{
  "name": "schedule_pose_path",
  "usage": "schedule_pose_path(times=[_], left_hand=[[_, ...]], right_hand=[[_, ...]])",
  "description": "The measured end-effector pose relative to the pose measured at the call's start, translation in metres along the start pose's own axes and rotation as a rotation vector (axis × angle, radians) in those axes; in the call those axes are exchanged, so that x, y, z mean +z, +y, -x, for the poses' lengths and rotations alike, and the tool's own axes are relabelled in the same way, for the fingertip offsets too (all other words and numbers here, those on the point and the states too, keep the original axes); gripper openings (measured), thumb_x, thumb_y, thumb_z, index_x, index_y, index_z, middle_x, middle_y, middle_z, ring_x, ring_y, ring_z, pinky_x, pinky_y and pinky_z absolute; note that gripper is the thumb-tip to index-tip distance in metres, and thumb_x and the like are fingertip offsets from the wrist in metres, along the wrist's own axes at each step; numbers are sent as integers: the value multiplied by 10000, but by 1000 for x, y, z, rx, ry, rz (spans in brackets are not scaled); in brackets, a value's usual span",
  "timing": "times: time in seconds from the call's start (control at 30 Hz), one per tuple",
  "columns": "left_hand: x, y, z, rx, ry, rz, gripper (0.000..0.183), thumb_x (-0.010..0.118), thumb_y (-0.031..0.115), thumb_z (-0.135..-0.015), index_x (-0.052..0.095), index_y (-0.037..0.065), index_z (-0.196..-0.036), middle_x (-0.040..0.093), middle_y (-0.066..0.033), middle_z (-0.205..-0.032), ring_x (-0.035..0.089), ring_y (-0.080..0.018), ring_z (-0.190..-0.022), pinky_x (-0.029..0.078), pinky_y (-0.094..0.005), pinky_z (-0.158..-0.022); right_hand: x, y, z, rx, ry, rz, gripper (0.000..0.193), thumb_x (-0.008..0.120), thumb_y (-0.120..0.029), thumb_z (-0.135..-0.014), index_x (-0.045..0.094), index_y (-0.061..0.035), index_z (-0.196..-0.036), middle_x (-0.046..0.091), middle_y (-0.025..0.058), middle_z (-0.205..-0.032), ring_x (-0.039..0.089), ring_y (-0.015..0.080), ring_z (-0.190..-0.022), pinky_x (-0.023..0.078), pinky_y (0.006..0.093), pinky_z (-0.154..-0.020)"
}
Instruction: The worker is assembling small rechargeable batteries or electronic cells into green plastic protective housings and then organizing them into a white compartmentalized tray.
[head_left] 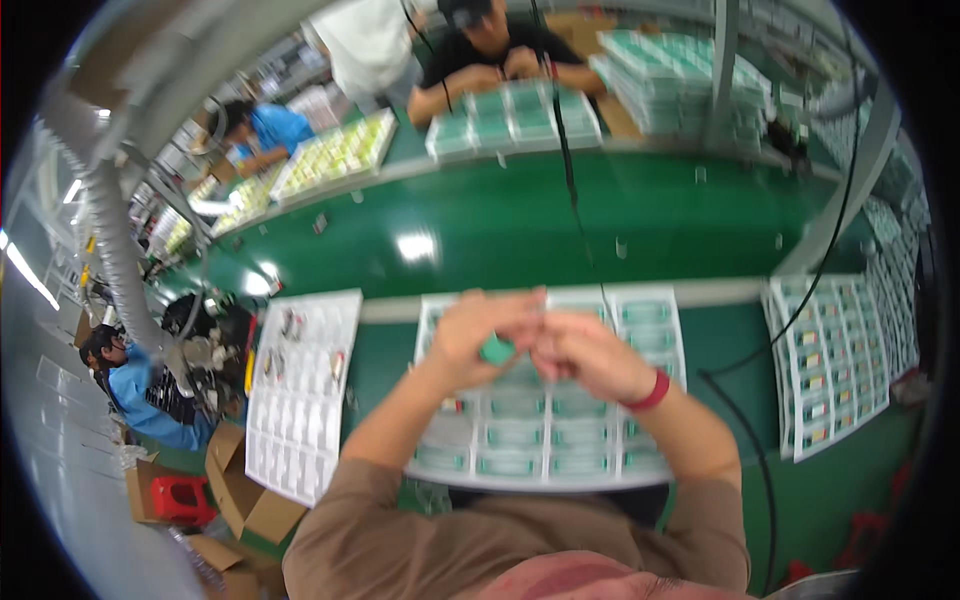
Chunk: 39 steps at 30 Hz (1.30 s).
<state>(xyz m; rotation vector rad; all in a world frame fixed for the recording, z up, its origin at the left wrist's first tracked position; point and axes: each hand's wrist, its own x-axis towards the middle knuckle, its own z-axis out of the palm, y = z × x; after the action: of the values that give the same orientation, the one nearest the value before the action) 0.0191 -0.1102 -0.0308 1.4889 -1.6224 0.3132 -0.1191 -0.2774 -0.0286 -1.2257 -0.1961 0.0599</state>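
Counter: green (725, 345), under everything.
Middle tray: white, green-filled cells (547, 440); hands cover its upper part.
Left tray: white, few parts (290, 450).
Right tray stack: beside a black cable (768, 490), an obstacle sideways.
Left hand: curled, apparently gripping the green piece (497, 348).
Right hand: fingers bent nearby (595, 360); grip unclear.
Green piece: above middle tray; probably light, stiff; pinch its edges.

1 fisheye view, head-worn, facing down; close-range
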Motion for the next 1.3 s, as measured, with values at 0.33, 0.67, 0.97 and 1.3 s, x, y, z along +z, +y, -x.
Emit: schedule_pose_path(times=[0.33, 0.67, 0.97, 1.3], left_hand=[[6, -5, -5, -31, 49, 51, 420, 837, 21, -700, 708, 72, -1096, 742, -61, -969, 685, -221, -751, 478, -316, -637], [5, -1, -3, 58, 36, 26, 450, 800, 16, -677, 694, 93, -1108, 750, -47, -984, 679, -192, -728, 426, -296, -592], [4, -5, -3, 235, 32, -183, 470, 732, 76, -638, 697, 74, -1107, 759, -85, -1059, 567, -151, -603, 382, -278, -559], [7, -6, -4, 251, 94, -110, 414, 723, 60, -698, 692, 61, -1111, 761, -107, -1055, 547, -161, -573, 377, -274, -540]], right_hand=[[-1, 3, -9, 25, 26, -118, 423, 426, -105, -949, 644, 44, -1279, 458, -53, -708, 381, 59, -657, 317, 241, -584], [4, 8, -1, -8, 46, -108, 337, 456, -81, -967, 676, 45, -1188, 487, -35, -707, 381, 67, -653, 332, 244, -592], [6, 8, -3, -46, 123, -35, 322, 425, -62, -904, 694, 72, -1018, 496, -23, -707, 365, 75, -657, 343, 259, -600], [6, 8, 2, -97, 47, 4, 268, 432, -59, -937, 660, 53, -1022, 532, -8, -800, 378, 70, -680, 348, 258, -607]])
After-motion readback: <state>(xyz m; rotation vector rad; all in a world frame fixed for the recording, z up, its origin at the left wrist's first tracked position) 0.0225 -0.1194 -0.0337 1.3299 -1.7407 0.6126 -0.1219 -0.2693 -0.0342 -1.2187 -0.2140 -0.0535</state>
